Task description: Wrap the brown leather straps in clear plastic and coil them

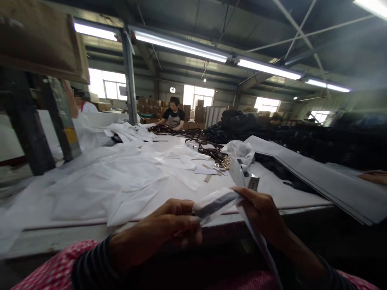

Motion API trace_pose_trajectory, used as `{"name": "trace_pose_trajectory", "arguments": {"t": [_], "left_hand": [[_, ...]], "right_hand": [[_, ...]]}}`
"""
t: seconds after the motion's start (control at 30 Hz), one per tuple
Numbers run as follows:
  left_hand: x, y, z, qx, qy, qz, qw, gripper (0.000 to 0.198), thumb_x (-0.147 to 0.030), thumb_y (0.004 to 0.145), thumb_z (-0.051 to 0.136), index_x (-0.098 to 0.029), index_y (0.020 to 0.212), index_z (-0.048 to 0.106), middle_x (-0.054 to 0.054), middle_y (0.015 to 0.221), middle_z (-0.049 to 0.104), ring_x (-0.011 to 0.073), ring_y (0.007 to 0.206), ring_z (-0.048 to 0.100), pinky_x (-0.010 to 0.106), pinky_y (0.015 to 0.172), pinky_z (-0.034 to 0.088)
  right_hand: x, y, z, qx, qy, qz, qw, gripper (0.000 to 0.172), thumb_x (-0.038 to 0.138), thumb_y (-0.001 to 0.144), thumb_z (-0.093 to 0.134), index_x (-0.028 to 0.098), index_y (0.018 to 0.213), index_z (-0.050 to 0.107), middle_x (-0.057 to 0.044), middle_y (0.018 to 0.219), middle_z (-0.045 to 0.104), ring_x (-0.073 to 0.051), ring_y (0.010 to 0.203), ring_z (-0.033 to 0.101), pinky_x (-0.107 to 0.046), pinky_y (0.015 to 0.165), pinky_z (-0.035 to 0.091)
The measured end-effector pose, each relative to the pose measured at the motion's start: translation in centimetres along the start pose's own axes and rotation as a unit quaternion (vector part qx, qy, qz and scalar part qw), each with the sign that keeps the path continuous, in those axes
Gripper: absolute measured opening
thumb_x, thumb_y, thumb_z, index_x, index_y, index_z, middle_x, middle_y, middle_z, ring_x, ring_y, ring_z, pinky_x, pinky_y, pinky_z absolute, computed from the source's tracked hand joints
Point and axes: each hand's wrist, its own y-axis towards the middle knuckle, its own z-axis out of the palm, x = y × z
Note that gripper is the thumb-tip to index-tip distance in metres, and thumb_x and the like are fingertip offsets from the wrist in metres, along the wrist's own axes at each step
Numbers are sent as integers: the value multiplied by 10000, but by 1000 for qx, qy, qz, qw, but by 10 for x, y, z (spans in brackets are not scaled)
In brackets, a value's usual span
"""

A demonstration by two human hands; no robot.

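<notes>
One dark strip (216, 206), covered by a translucent white wrap (208, 196), is held above the near edge of the worktable (181, 141), at about mid-length of that edge. The left hand (173, 221) is narrow: thumb and fingers pinch the left end of the strip. The right hand (261, 209) is closed on the right end, with a pale length (258, 237) hanging from it below the near edge of the worktable.

Just beyond the right hand, on the worktable, stands a small grey block (253, 183). Farther in, near the middle of the worktable, lie flat pieces (208, 178), gold-coloured metal fittings (223, 162) and dark straps (208, 152). A clear plastic bag (242, 149) lies to the right of the fittings.

Thin white sheets (99, 185) overlap across the left part of the worktable. Large white panels (314, 177) slant over its right part; a second person's hand (375, 176) is at their right end. At the far end of the worktable, a co-worker (173, 117) leans over more straps. Cardboard boxes (151, 106) are stacked beyond.
</notes>
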Motion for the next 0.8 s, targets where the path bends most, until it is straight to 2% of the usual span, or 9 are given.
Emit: {"name": "trace_pose_trajectory", "arguments": {"t": [0.1, 0.2, 0.3, 0.4, 0.53, 0.6, 0.7, 0.8], "left_hand": [[19, 2, 3, 8, -15, 4, 1000, 160, -263, 844, 669, -105, 844, 691, 77, 791, 721, 59, 524, 482, 187, 517, 289], [33, 7, 7, 33, -44, -4, 998, 142, -219, 781, 724, -110, 872, 721, 79, 788, 751, 70, 504, 561, 176, 492, 313], [40, 8, 10, 45, -81, -22, 995, 175, -200, 743, 772, -108, 888, 737, 70, 750, 755, 104, 520, 639, 172, 508, 389], [38, 5, 10, 40, -98, -29, 994, 186, -268, 789, 767, -94, 848, 740, 81, 709, 752, 132, 521, 672, 197, 536, 458], [37, -3, 9, 46, -92, -14, 995, 222, -306, 879, 708, -95, 932, 750, 102, 749, 775, 128, 556, 711, 161, 528, 409], [39, -5, 8, 59, -100, -11, 993, 247, -320, 919, 667, -100, 992, 751, 116, 787, 786, 144, 599, 733, 170, 555, 440], [43, -6, 9, 75, -107, 2, 991, 268, -317, 945, 637, -97, 1042, 755, 150, 876, 797, 185, 710, 758, 230, 660, 530], [37, -4, 12, 69, -97, 41, 992, 262, -297, 953, 633, -93, 1054, 763, 173, 952, 796, 222, 801, 769, 279, 729, 563]], "right_hand": [[1, 8, -10, -26, -67, -61, 996, 275, 177, 1000, 482, 208, 1200, 668, -51, 1088, 750, -211, 960, 710, -291, 836, 499], [8, 18, -12, -44, -131, -128, 982, 253, 232, 1045, 470, 164, 1189, 666, -94, 1077, 747, -245, 956, 706, -329, 844, 498], [7, 26, -10, -45, -168, -155, 973, 260, 234, 1055, 455, 149, 1175, 669, -110, 1049, 750, -260, 938, 710, -343, 827, 505], [-6, 29, -6, -38, -182, -147, 971, 269, 224, 1047, 443, 152, 1163, 675, -113, 1035, 756, -262, 923, 719, -343, 813, 515], [-28, 25, 0, -38, -160, -116, 979, 293, 208, 1013, 438, 150, 1154, 689, -116, 1056, 765, -265, 939, 731, -339, 811, 529], [-35, 22, 2, -38, -137, -92, 986, 308, 185, 981, 441, 152, 1157, 692, -110, 1047, 767, -254, 923, 733, -327, 801, 528], [-38, 19, 7, -28, -94, -56, 994, 314, 177, 953, 449, 171, 1145, 697, -84, 984, 765, -229, 858, 723, -303, 766, 512], [-35, 18, 17, -9, -34, -12, 999, 279, 210, 944, 478, 182, 1094, 711, -46, 845, 740, -197, 731, 680, -276, 686, 478]]}}
